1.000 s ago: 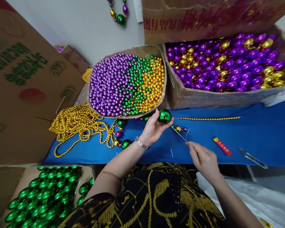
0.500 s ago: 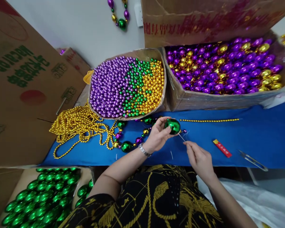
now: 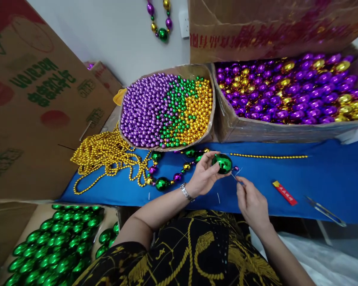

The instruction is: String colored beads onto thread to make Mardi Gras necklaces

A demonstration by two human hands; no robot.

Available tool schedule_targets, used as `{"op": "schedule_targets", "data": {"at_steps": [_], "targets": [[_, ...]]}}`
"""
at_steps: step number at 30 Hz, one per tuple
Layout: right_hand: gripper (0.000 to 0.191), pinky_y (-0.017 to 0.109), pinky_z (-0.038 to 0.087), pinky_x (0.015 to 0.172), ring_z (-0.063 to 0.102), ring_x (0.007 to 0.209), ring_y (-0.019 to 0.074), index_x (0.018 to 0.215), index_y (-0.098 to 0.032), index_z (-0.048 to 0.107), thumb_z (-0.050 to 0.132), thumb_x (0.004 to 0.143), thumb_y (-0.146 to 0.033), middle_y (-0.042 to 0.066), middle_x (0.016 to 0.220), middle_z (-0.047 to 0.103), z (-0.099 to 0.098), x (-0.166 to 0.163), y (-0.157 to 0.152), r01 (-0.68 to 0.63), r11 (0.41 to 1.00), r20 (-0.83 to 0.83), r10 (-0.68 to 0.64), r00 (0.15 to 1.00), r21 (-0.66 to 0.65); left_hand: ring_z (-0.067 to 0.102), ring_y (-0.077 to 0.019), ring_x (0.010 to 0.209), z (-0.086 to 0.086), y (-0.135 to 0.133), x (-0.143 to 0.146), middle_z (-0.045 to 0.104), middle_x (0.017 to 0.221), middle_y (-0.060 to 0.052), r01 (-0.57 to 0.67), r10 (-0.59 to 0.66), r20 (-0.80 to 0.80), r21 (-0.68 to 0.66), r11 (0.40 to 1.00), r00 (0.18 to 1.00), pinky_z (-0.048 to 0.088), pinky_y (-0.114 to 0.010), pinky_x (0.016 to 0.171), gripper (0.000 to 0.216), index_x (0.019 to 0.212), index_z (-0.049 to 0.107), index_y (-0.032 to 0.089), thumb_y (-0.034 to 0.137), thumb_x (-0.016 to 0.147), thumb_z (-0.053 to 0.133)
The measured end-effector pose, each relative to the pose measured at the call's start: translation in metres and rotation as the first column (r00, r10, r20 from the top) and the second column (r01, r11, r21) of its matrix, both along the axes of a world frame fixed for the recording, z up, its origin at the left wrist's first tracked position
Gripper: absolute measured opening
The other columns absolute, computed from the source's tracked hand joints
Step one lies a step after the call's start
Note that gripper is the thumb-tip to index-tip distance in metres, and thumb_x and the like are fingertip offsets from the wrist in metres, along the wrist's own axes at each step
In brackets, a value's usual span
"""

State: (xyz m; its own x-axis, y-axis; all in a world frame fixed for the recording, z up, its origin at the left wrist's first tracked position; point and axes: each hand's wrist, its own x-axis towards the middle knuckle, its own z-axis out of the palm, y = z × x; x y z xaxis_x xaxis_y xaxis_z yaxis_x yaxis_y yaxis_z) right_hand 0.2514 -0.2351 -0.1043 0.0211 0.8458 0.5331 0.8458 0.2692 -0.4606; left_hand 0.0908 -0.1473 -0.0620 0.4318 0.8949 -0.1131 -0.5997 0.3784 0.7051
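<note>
My left hand [image 3: 205, 174] is closed around a large shiny green bead [image 3: 222, 163], with fingers behind it and thumb in front. Just to its right, my right hand [image 3: 253, 201] pinches a thin, pale needle-like wire [image 3: 234, 175] that runs to the bead's lower right side. A small purple bead [image 3: 236, 168] with loose white thread ends lies by my right fingertips. Left of my hands, a necklace [image 3: 162, 184] of green, purple and gold beads rests on the blue cloth [image 3: 256, 190], partly hidden behind my left hand.
Behind stand a box of small beads [image 3: 146, 109] and a box of purple and gold beads [image 3: 304, 93]. Gold bead strands [image 3: 103, 151] lie left, a short gold strand [image 3: 268, 156] right. A red packet [image 3: 285, 193] and thread snips [image 3: 326, 211] lie right; large green beads [image 3: 53, 238] sit lower left.
The whole view has shifted slightly, so things appear further right. My right fingertips are a little nearer the green bead, and less of the thin wire shows between. Both grips stay the same.
</note>
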Motion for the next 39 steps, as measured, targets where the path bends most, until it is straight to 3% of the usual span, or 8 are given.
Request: {"op": "schedule_targets", "data": {"at_steps": [6,10,13,16,19,25,31,39], "targets": [[0.021,0.027,0.052,0.074,0.065,0.082,0.0162,0.108,-0.019,0.061,0.043,0.097,-0.023,0.007,0.094,0.064,-0.002,0.002,0.009,-0.044,0.996,-0.099,0.037,0.994,-0.074,0.059,-0.019,0.108,-0.004,-0.001,-0.004,0.055,0.124,-0.007,-0.007,0.055,-0.165,0.277,0.961,0.985,0.054,-0.037,0.09,0.042,0.114,0.057,0.025,0.029,0.077,0.076],[0.014,0.024,0.049,0.066,0.06,0.072,0.013,0.092,-0.02,0.06,0.048,0.096,-0.022,0.003,0.082,0.059,-0.003,0.003,0.014,-0.077,0.994,-0.233,0.058,0.971,-0.075,0.055,-0.0233,0.12,0.017,0.023,-0.025,0.053,0.134,-0.013,0.229,0.225,-0.49,0.703,0.673,0.842,0.052,-0.036,0.092,0.044,0.122,0.056,0.022,0.032,0.082,0.07],[0.012,0.025,0.048,0.068,0.06,0.075,0.0135,0.09,-0.02,0.06,0.05,0.095,-0.022,0.003,0.083,0.06,-0.001,0.006,0.014,-0.072,0.996,-0.248,0.055,0.967,-0.057,0.057,-0.0221,0.112,0.036,0.074,-0.043,0.062,0.118,-0.012,0.316,0.685,-0.564,0.826,0.467,0.462,0.049,-0.04,0.095,0.029,0.117,0.058,0.017,0.029,0.091,0.055],[0.011,0.025,0.047,0.069,0.061,0.077,0.0138,0.092,-0.02,0.06,0.05,0.095,-0.022,0.003,0.084,0.06,0.0,0.01,0.012,-0.054,0.997,-0.236,0.039,0.971,-0.056,0.059,-0.0249,0.105,0.04,0.131,-0.051,0.066,0.105,-0.014,0.618,0.73,-0.683,0.571,0.541,-0.008,0.046,-0.042,0.095,0.022,0.106,0.062,0.012,0.019,0.091,0.049],[0.01,0.025,0.047,0.07,0.061,0.077,0.0136,0.093,-0.02,0.06,0.05,0.095,-0.022,0.002,0.084,0.061,0.001,0.012,0.012,-0.04,0.998,-0.224,0.026,0.974,-0.057,0.063,-0.0257,0.099,0.032,0.166,-0.048,0.069,0.097,-0.012,0.732,0.641,-0.754,0.355,0.582,-0.143,0.049,-0.037,0.086,0.022,0.097,0.066,0.015,0.007,0.083,0.051],[0.011,0.024,0.048,0.073,0.062,0.078,0.0131,0.096,-0.019,0.062,0.052,0.094,-0.02,0.003,0.087,0.061,0.004,0.01,0.01,-0.056,0.998,-0.203,0.047,0.978,-0.039,0.065,-0.0208,0.097,0.023,0.168,-0.043,0.07,0.102,-0.01,0.67,0.601,-0.799,0.441,0.597,-0.01,0.051,-0.032,0.086,0.022,0.099,0.066,0.014,0.008,0.083,0.052],[0.014,0.025,0.05,0.074,0.063,0.077,0.0132,0.102,-0.019,0.063,0.051,0.094,-0.019,0.004,0.087,0.062,0.012,0.005,0.008,-0.079,0.997,-0.191,0.076,0.979,-0.008,0.067,-0.0104,0.078,0.044,0.114,-0.042,0.069,0.096,-0.007,0.12,0.053,-0.471,0.329,0.937,0.881,0.055,-0.025,0.075,0.023,0.104,0.065,0.013,0.028,0.087,0.06],[0.017,0.026,0.053,0.072,0.064,0.074,0.014,0.1,-0.02,0.066,0.051,0.094,-0.023,0.005,0.084,0.064,0.019,0.002,0.007,-0.061,0.998,-0.206,0.063,0.977,0.014,0.064,-0.0074,0.07,0.048,0.067,-0.024,0.071,0.09,-0.006,0.145,-0.117,-0.242,0.1,0.984,0.963,0.053,-0.02,0.066,0.018,0.094,0.07,0.014,0.027,0.081,0.07]]}}
